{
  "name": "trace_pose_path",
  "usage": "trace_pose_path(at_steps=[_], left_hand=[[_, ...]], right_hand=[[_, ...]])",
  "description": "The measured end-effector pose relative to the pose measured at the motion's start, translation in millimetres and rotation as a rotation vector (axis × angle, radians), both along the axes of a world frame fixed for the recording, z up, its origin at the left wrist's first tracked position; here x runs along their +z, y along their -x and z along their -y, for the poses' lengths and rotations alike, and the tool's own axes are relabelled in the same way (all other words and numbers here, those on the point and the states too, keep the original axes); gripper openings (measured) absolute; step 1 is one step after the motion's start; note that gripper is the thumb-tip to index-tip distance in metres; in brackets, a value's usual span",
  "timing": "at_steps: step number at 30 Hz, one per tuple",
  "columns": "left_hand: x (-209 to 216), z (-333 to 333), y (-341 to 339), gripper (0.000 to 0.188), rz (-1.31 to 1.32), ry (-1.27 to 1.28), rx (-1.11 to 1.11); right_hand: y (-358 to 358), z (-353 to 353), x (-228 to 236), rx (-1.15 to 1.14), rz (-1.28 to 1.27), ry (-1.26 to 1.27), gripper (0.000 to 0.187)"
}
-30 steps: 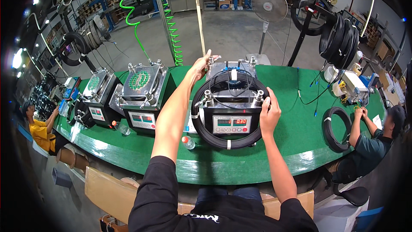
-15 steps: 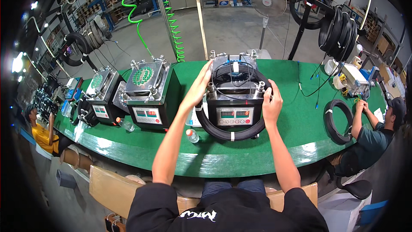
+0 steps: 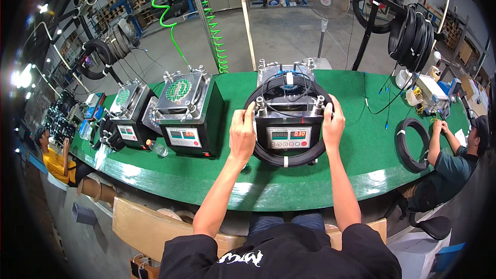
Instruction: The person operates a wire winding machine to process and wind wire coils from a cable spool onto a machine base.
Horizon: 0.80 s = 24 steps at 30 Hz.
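A ring-shaped coil of black cable (image 3: 306,158) hangs around the front of a black and silver machine with a lit display panel (image 3: 289,138). My left hand (image 3: 243,135) is closed on the coil's left side. On the opposite side, my right hand (image 3: 333,124) grips it with the thumb in front. White ties bind the coil at its bottom and top. Thin cable loops from it lie over the machine's metal top, near blue connectors (image 3: 289,89). The coil's far part is partly hidden by the machine's posts.
Two similar machines stand to the left, the nearer one (image 3: 183,108) with green pieces on top. A clear bottle (image 3: 157,148) lies beside it. Another black coil (image 3: 412,144) rests at right, near a co-worker (image 3: 454,160). A second person (image 3: 57,155) sits far left.
My left hand has come down from the machine's upper left corner to the coil's left side. The coil's lower edge sits slightly higher against the machine. The panel's right-hand readout has changed.
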<state>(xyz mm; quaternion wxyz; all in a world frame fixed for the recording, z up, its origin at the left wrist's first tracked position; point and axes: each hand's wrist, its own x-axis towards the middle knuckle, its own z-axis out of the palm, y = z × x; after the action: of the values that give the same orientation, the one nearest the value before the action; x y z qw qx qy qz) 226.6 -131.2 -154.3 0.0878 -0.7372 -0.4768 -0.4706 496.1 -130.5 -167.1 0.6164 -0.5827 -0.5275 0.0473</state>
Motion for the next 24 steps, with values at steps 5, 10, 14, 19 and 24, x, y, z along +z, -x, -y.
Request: trace_pose_path(at_steps=[5, 10, 14, 19, 24], left_hand=[[-5.4, -14.8, 11.6, 0.013, 0.043, 0.04, 0.041], [-2.5, -14.9, 19.6, 0.027, -0.103, -0.023, 0.017], [19.8, -11.9, 26.8, 0.03, -0.341, 0.18, 0.093], [34.0, -7.9, 28.9, 0.026, -0.303, 0.293, 0.119], [29.2, -1.5, 18.5, 0.019, 0.012, 0.228, -0.071]], right_hand=[[1.4, 0.0, 1.7, 0.002, 0.022, -0.016, 0.037], [1.0, 1.0, -0.5, 0.047, -0.018, 0.01, 0.037], [-2.2, 0.9, -1.5, 0.034, -0.005, -0.004, 0.037], [-2.8, 1.1, -1.1, 0.05, -0.026, -0.002, 0.037], [-1.8, 0.8, -1.1, 0.034, -0.017, -0.004, 0.037]])
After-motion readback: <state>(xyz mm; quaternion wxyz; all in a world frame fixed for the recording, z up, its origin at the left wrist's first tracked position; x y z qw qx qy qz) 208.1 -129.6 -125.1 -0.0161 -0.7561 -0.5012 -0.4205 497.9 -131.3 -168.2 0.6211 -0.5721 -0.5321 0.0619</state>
